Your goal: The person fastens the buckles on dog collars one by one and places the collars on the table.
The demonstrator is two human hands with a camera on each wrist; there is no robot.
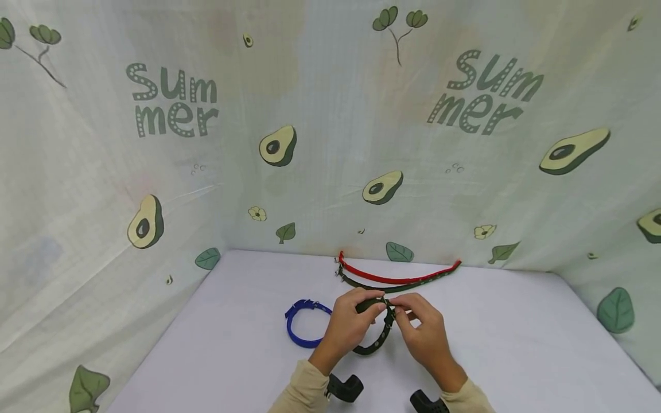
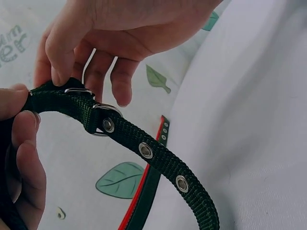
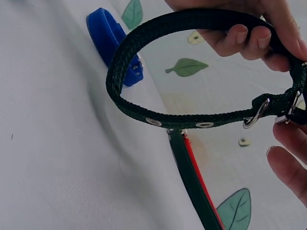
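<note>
A dark green webbing collar (image 1: 383, 339) forms a loop held up between both hands. My left hand (image 1: 348, 324) grips its band, thumb and fingertips close to the buckle. At the buckle end, my right hand (image 1: 422, 328) pinches the strap between thumb and fingers. In the left wrist view, the metal buckle (image 2: 79, 91) and the D-ring (image 2: 109, 109) show on the green band, with several eyelets running down it. The right wrist view shows the collar's loop (image 3: 120, 72) closed, its buckle (image 3: 291, 108) near the right fingertips.
A blue collar (image 1: 294, 335), looped, lies on the white table (image 1: 248, 355) left of the hands. Behind them a red strap (image 1: 382, 279) and a dark green strap (image 1: 379, 288) lie stretched out together. A printed cloth (image 1: 320, 103) hangs along the back and sides.
</note>
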